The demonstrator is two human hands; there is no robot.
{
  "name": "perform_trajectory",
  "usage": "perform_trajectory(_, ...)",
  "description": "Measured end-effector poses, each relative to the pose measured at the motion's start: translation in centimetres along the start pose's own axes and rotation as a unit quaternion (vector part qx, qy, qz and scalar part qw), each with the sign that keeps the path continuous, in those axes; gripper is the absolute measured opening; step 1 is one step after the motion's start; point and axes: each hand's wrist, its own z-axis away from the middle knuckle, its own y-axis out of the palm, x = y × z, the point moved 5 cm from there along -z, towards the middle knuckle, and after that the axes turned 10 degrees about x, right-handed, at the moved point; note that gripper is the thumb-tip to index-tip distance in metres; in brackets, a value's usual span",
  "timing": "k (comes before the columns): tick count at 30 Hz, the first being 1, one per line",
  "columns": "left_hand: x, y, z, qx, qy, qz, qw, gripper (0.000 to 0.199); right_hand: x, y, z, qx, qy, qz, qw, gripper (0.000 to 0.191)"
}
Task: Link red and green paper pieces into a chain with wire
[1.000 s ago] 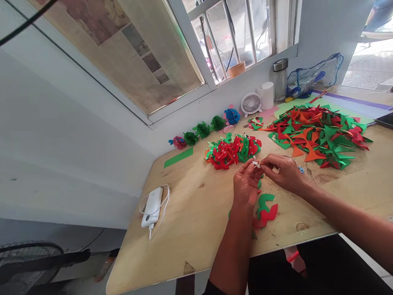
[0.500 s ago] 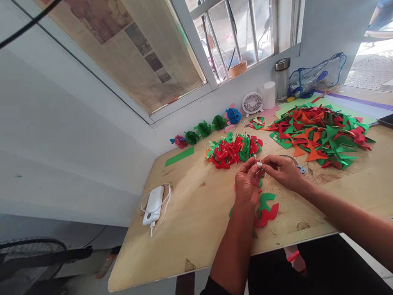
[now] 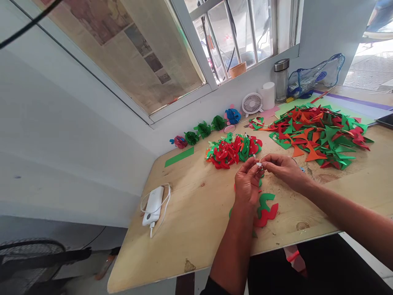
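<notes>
Above the table my left hand (image 3: 247, 182) and my right hand (image 3: 284, 170) meet, fingertips pinched together. A small white piece (image 3: 259, 164), perhaps paper or tape, sits between their fingertips, and both hands grip it. Red and green cut paper shapes lie under and beside my left wrist, among them a green piece (image 3: 265, 200) and a red piece (image 3: 266, 215). Just beyond my fingers is a heap of red and green cut shapes (image 3: 227, 152) with small white spots. A blue object (image 3: 302, 169), mostly hidden, lies behind my right hand.
A large pile of red, green and orange paper scraps (image 3: 319, 135) covers the right side. Along the wall stand folded paper figures (image 3: 203, 129), a small fan (image 3: 252, 103), a white roll (image 3: 268, 95) and a glass bottle (image 3: 281, 81). A white power bank (image 3: 153, 205) with cable lies left.
My right hand has turned slightly, with its back lower over the blue object, which is now more hidden. Both hands keep their pinch on the small white piece.
</notes>
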Motion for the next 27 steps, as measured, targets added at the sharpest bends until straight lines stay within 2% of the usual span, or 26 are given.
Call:
perform_trajectory(8, -0.1, -0.2, 0.1, -0.021, 0.0, 0.006, 1.0, 0.021, 0.3, 0.0, 0.0, -0.007, 0.005, 0.011, 1.0, 0.034)
perform_trajectory(16, -0.5, -0.4, 0.2, -0.019, 0.027, 0.036, 0.999, 0.015, -0.2, -0.2, 0.0, -0.016, 0.018, 0.034, 0.999, 0.03)
perform_trajectory(27, -1.4, -0.1, 0.6, -0.042, 0.054, 0.007, 0.998, 0.017, 0.1, -0.2, 0.0, -0.017, 0.023, 0.043, 0.999, 0.031)
